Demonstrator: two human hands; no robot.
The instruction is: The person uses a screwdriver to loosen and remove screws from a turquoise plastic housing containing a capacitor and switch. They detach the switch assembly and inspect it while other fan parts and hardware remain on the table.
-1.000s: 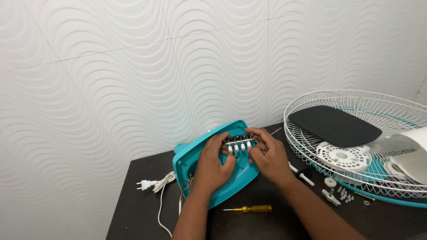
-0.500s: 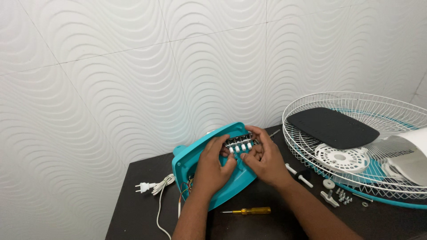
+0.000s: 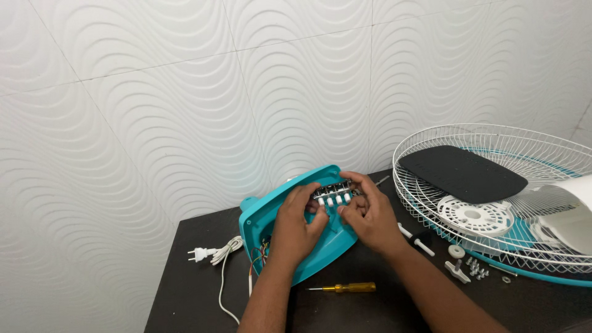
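A teal fan base (image 3: 266,219) stands tilted on a dark table (image 3: 185,290), its hollow side toward me. A push-button switch block (image 3: 332,193) with several white keys sits near its upper edge. My left hand (image 3: 296,227) rests inside the base with thumb and fingers on the switch block's left end. My right hand (image 3: 369,214) grips the block's right end. Coloured wires (image 3: 258,254) show at the lower left of the base.
A yellow-handled screwdriver (image 3: 345,288) lies in front of the base. A white power cord with plug (image 3: 213,254) trails left. To the right lie a white wire fan guard (image 3: 493,185), a black plate (image 3: 462,172), a white motor cover (image 3: 576,213) and several loose screws (image 3: 476,267).
Both hands stay on the switch block with only slight finger movement; the view has shifted a little. The base has not moved.
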